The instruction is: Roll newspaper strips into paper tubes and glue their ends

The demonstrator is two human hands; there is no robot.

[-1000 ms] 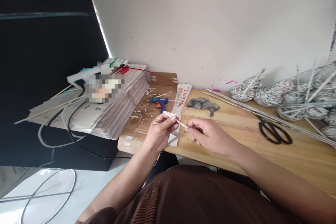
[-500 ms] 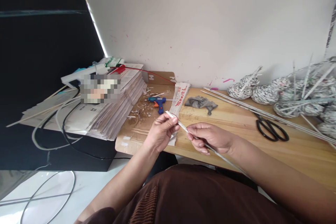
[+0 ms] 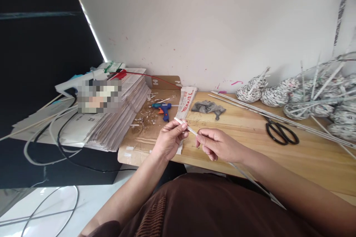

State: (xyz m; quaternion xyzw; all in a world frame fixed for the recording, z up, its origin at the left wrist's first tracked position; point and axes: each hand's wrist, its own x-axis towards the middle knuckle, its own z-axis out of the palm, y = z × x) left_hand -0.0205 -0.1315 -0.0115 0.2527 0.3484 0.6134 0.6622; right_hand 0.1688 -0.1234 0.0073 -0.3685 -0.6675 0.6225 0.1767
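Note:
A thin white paper strip [image 3: 191,130] runs between my two hands above the table's front edge. Near its upper left end, my left hand [image 3: 171,137] pinches it between thumb and fingers. My right hand [image 3: 211,143] grips the strip farther along, its fingers curled. Beyond that hand a pale length trails down to the right, under my forearm. Just behind my hands lie a printed paper piece [image 3: 187,100] with red characters and a blue glue gun [image 3: 164,110]. A crumpled grey cloth [image 3: 209,109] rests to their right.
Black-handled scissors [image 3: 281,133] and long white paper sticks [image 3: 250,108] lie on the wooden table [image 3: 244,137]. Woven paper bundles [image 3: 274,96] stand at the right by the wall. A tall paper stack [image 3: 125,111] with cables is at the left; scraps litter the cardboard [image 3: 144,135].
My right hand has turned slightly, its fingers curling more around the strip. My left hand keeps its pinch. The whole view has shifted a little, with the table objects now farther left.

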